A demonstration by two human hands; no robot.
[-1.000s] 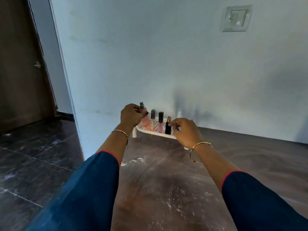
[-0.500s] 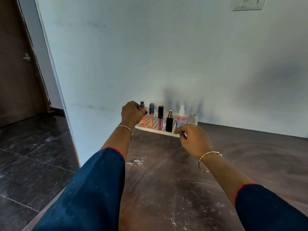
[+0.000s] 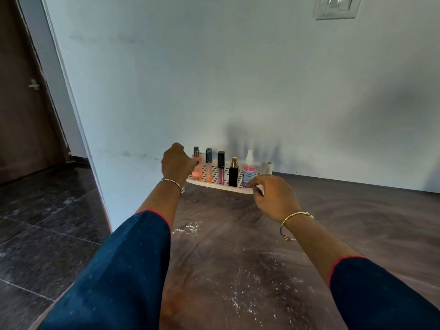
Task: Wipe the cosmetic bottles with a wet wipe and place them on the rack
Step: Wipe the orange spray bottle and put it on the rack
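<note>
Five bottles stand in one row on the white rack (image 3: 215,186): peach bottle (image 3: 197,171), orange tube (image 3: 208,171), pink tube (image 3: 220,172), black bottle (image 3: 233,176), pink spray bottle (image 3: 249,172).

The rack backs onto the wall, with open brown surface (image 3: 226,234) on its near side.

Left hand (image 3: 177,163) is at the rack's left end, fingers curled on the peach bottle.

Right hand (image 3: 273,198) is at the rack's near right corner, fingers curled. Whether it holds anything, I cannot tell.

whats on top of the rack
Five upright bottles in a row on the rack. The left hand covers part of its left end; the right hand its front right corner.
</note>
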